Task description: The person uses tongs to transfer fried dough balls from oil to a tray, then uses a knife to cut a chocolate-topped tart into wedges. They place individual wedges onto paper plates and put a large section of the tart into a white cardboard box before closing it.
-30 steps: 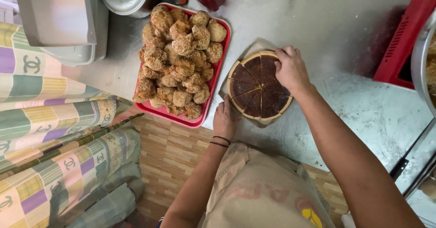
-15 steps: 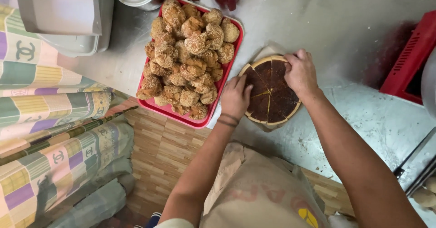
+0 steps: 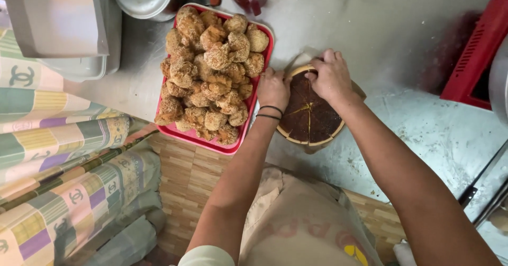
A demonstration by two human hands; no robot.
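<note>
At frame centre, both hands, left hand [image 3: 273, 87] and right hand [image 3: 330, 75], pinched the far rim of the round, dark-brown sliced cake [image 3: 308, 113]; a cut wedge could crumble beside the red plastic tray [image 3: 197, 138].

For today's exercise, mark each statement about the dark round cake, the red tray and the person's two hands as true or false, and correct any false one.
1. Both hands rest on the far edge of the round cake. True.
2. The cake is uncut. False: cut lines cross its top.
3. The red tray holds a heap of fried pieces. True.
4. The left hand has a bare wrist. False: dark bands circle it.
5. The right hand holds a knife. False: no knife shows.
</note>
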